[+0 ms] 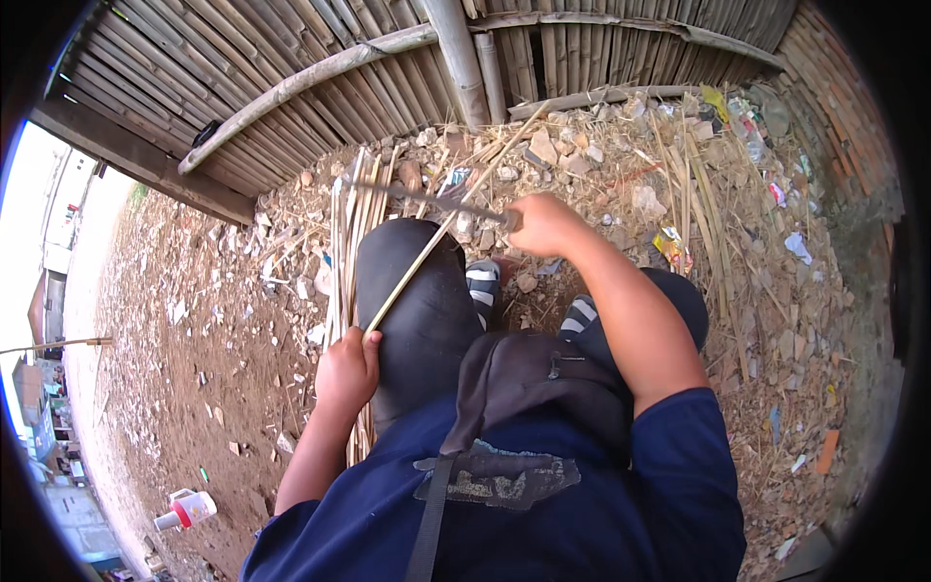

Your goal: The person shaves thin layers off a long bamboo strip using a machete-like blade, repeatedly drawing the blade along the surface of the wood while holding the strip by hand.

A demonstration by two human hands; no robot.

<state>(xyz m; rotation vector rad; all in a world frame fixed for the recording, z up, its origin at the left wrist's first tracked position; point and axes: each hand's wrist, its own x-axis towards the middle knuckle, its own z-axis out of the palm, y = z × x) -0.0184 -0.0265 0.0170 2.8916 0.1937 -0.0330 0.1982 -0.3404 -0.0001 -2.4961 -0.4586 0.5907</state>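
My left hand (346,371) is closed around the near end of a long, thin bamboo strip (407,276), beside my left knee. From there the strip slants up and away to the right, its far end close to the bamboo wall. My right hand (543,227) grips the handle of a long dark knife (417,197). The blade points left and crosses the strip beyond my knees; whether it touches the strip I cannot tell. A bundle of pale bamboo strips (341,238) lies along the outer side of my left leg, partly hidden by the leg and left hand.
Ahead stands a bamboo-slat wall (320,58) with poles; a brick wall (836,107) rises at right. More split strips (700,209) lie right of my feet among stones and litter. A white and red plastic container (189,509) lies at lower left. A bag (543,383) rests on my lap.
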